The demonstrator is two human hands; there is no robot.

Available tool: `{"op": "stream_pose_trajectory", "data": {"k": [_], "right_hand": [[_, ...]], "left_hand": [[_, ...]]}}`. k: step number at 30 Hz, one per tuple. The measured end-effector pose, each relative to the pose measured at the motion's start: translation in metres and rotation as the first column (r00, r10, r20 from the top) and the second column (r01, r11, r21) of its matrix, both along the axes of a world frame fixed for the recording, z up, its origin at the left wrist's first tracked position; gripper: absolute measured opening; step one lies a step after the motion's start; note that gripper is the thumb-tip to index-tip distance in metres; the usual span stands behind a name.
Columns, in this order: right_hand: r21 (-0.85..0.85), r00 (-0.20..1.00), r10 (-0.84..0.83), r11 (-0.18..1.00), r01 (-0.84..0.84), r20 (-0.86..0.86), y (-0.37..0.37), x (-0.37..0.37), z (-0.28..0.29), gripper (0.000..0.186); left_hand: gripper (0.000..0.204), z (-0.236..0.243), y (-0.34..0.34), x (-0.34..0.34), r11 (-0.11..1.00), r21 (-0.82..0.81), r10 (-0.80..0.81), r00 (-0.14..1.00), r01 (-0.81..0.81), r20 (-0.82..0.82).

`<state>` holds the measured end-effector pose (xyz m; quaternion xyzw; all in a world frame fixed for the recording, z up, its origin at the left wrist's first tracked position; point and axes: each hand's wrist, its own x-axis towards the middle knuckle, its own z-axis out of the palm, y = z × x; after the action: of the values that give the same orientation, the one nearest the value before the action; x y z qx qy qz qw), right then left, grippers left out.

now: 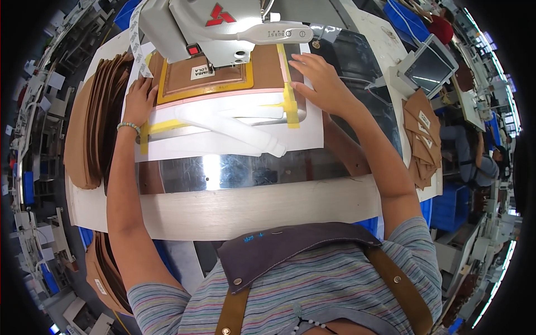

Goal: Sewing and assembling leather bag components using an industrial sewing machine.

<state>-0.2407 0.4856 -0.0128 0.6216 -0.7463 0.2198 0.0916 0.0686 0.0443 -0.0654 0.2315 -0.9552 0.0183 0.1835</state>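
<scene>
Under the head of a white sewing machine [207, 33] lies a brown panel [262, 68] framed by a yellow border [167, 96], with a small printed label on it. The panel sits on a white template sheet [223, 139] with yellow tape strips [292, 111] and a pink line along its edge. My left hand [139, 99] lies on the sheet's left edge, beside the panel, fingers stretched out. At the right edge, my right hand [319, 82] has its fingers spread near the taped strip. Neither hand grips anything that I can see.
A thick stack of brown pieces [92, 128] stands at the left, with more brown pieces [103, 273] below it. Labelled brown pieces [422, 134] lie at the right, under a screen [430, 64]. A shiny metal plate [240, 173] and pale wooden edge [257, 207] are nearest me.
</scene>
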Motion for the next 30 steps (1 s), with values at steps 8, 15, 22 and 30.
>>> {"op": "stream_pose_trajectory", "data": {"k": [8, 15, 22, 30], "right_hand": [[0.174, 0.987, -0.154, 0.972, 0.159, -0.038, -0.029, -0.009, -0.012, 0.053], [0.429, 0.912, -0.408, 0.816, 0.388, -0.050, 0.017, -0.007, 0.035, 0.035], [0.436, 0.929, -0.354, 0.857, 0.275, 0.109, 0.048, -0.058, 0.038, 0.015], [0.182, 0.926, -0.325, 0.939, 0.291, 0.195, 0.058, -0.058, 0.024, 0.007]], "left_hand": [[0.044, 0.006, 0.049, -0.023, 0.994, -0.033, -0.105, 0.993, 0.103, -0.058], [0.031, 0.035, 0.121, -0.067, 0.996, -0.046, -0.073, 0.997, 0.073, -0.004], [0.033, 0.032, 0.138, -0.104, 0.957, 0.271, -0.085, 0.993, 0.103, -0.076], [0.032, 0.035, 0.141, -0.088, 0.700, 0.677, -0.014, 0.952, 0.229, -0.307]]}}
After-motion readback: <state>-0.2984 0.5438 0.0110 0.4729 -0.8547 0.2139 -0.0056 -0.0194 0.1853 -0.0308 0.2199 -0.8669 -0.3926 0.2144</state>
